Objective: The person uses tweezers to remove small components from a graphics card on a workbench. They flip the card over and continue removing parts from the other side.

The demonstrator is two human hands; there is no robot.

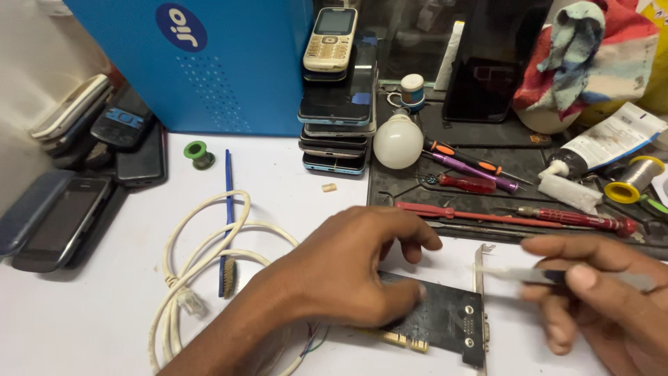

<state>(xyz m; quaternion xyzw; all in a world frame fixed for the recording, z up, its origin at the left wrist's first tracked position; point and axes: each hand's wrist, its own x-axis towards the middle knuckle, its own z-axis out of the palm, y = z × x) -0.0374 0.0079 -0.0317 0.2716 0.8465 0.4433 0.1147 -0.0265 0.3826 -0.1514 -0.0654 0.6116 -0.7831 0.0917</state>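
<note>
Left hand (348, 271) lies flat on the black circuit card (445, 320) on the white table (104, 306), fingers loosely curled, gripping nothing. Right hand (598, 292) pinches a blurry metal tool (522, 275) just above the card's bracket. Past the fingers: red screwdrivers (487, 216), a white bulb (398, 141), stacked phones (337, 104).

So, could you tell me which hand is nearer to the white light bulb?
Left. The left hand rests on the black circuit card, below the white light bulb. The right hand, holding a thin tool, is farther off to the lower right.
</note>
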